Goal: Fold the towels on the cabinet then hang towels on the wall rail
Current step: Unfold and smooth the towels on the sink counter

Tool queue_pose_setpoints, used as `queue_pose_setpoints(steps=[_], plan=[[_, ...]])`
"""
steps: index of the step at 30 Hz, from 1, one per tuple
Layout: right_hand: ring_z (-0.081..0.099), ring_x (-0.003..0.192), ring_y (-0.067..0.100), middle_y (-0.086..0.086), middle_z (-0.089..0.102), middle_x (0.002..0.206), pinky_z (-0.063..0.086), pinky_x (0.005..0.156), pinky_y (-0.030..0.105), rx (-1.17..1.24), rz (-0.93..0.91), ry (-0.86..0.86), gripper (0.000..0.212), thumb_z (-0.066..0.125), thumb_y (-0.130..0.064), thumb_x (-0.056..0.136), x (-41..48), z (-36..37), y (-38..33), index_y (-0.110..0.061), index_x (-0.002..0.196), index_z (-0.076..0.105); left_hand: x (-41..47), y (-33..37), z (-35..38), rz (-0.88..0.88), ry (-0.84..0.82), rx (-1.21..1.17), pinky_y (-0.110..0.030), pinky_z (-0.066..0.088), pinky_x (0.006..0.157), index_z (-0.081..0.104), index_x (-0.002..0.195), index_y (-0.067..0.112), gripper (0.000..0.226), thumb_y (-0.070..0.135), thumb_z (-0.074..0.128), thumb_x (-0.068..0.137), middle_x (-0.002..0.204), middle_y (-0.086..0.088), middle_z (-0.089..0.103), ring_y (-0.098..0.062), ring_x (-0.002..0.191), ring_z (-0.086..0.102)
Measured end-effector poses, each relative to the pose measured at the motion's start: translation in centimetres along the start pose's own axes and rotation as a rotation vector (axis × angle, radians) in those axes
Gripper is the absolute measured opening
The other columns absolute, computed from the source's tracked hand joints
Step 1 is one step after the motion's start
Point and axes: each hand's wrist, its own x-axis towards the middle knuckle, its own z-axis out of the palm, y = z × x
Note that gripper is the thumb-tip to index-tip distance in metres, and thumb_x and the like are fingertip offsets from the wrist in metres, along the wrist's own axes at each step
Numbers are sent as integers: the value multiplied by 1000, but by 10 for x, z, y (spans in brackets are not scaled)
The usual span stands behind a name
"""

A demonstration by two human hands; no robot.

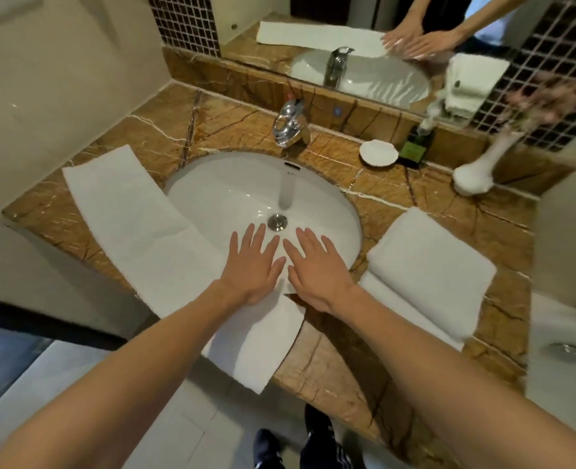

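Observation:
A long white towel (138, 225), folded into a strip, lies across the brown marble cabinet top (165, 123) from the back left to the front edge, where its end hangs over. My left hand (253, 265) and my right hand (317, 269) lie side by side with straight, spread fingers at the sink's front rim, above the towel's near part. Neither hand holds anything. A second white towel (428, 265), folded thick, rests on the cabinet to the right of the sink. No wall rail is in view.
A white oval sink (232, 194) with a chrome tap (290, 125) fills the middle. A white soap dish (378, 152), a dark bottle (415, 147) and a white vase (479, 170) stand at the back right. A mirror (347, 35) runs behind.

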Motion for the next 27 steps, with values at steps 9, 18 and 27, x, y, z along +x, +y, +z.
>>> queue_pose_setpoints(steps=[9,18,27], plan=[[23,142,31,18,30,153,18,115,46,-85,358,127,54,29,-39,99,-76,-52,133,-14,146,30,49,145,-33,363,30,-125,-43,13,115,32,145,14,52,41,24,101,154,-13,27,-27,141,21],[39,131,36,16,38,146,31,108,50,254,690,24,56,33,-42,99,-133,-38,203,-19,149,22,83,215,-49,273,52,-369,-41,31,106,32,141,6,64,35,57,90,140,-16,43,-33,127,40],[39,130,27,7,47,137,20,111,47,440,609,121,52,43,-44,93,-134,-44,211,-27,142,37,92,217,-83,166,-113,-830,-29,45,58,62,75,9,11,17,60,68,72,-5,62,-19,65,57]])
